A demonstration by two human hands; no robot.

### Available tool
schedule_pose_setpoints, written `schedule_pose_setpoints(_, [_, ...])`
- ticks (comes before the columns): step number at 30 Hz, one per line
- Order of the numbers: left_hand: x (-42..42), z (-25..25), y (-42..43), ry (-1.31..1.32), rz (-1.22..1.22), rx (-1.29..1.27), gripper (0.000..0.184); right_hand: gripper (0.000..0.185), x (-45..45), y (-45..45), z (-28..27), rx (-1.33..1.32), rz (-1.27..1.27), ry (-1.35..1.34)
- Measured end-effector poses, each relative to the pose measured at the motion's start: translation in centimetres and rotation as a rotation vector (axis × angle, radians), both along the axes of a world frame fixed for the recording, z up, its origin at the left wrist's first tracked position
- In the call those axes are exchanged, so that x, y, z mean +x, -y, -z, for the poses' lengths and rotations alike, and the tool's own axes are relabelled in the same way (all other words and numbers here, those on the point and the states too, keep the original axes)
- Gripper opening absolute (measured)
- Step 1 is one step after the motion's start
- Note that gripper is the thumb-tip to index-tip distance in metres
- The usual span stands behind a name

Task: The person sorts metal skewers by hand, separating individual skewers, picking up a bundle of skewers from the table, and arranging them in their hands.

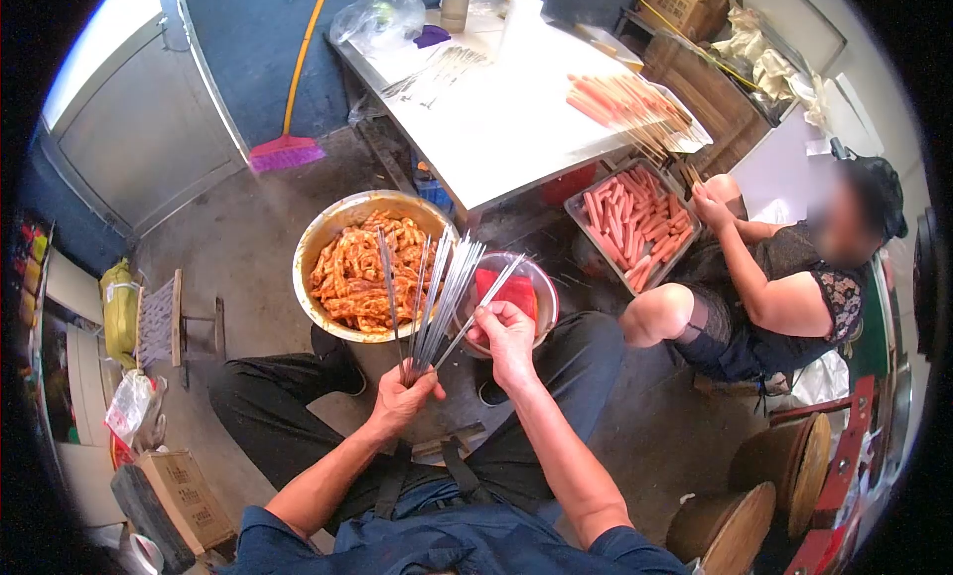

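Observation:
My left hand (402, 400) is closed round the lower ends of a bundle of thin metal skewers (447, 287), which fan out upward. With its fingers pinched, my right hand (503, 339) grips one skewer (501, 282) that leans out to the right of the bundle. Beyond the skewers stands a large metal basin of red-sauced meat pieces (357, 277). A smaller bowl (549, 312) sits behind my right hand, with something red (511, 292) in it that I cannot make out.
A seated person (794, 267) works at my right beside a tray of sausages (640, 222). Skewered sausages (625, 100) and loose skewers (442, 73) lie on the white table (476, 158). A broom (288, 150) leans by the door. Wooden stools (725, 530) stand at lower right.

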State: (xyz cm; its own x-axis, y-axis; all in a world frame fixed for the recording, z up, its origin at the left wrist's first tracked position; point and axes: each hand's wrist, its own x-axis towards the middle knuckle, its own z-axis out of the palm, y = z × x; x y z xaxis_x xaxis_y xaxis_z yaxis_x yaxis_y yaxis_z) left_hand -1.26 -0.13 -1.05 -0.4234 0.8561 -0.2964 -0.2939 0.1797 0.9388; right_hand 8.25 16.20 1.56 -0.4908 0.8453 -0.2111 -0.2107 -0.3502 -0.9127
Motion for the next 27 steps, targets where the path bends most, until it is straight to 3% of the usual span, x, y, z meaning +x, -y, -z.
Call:
schedule_pose_setpoints(21, [-0.1, -0.4, -0.4, 0.133, 0.032, -0.014, 0.015, 0.004, -0.3, -0.2, -0.5, -0.047, -0.054, -0.108])
schedule_pose_setpoints(27, [-0.4, -0.7, -0.2, 0.214, 0.093, 0.008, 0.016, 0.016, -0.4, -0.3, -1.1, -0.023, -0.097, -0.062])
